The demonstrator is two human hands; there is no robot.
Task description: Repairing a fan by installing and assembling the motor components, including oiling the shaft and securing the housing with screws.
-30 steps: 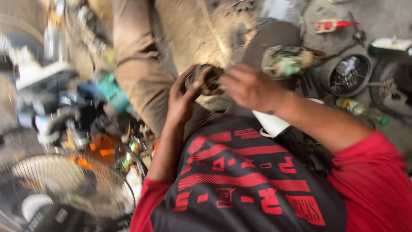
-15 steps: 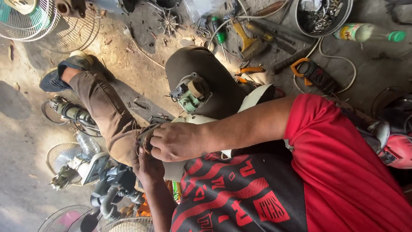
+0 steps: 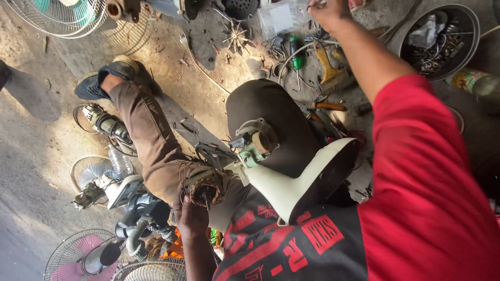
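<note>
one wound coil held low, one hand stretched to the tool heap

one copper-wound motor coil [image 3: 204, 188] is held against the knee of the brown trouser leg [image 3: 151, 140], gripped from below by the left hand [image 3: 191, 216] with the fingers curled shut around its lower edge. the right hand [image 3: 329, 9] is stretched out to the upper edge of the view, over a scatter of tools on the ground; its fingers are seen bent, but whether anything is gripped cannot be told. one cream fan stand [image 3: 297, 179] lies across the lap, with one small green motor housing [image 3: 254, 145] at its narrow end, just beside the coil. one green-handled screwdriver [image 3: 296, 57] and one yellow-handled tool [image 3: 327, 70] are counted among the wires. one round metal bowl [image 3: 466, 23] full of scrap parts is seen at the upper right, and one bottle [image 3: 471, 80] lies near it. at least four wire fan guards are seen along the left side, one of them pink [image 3: 70, 255]. one angle grinder [image 3: 107, 125] rests beside the leg. the view of the ground at the right is blocked by the red sleeve [image 3: 432, 171].
</note>
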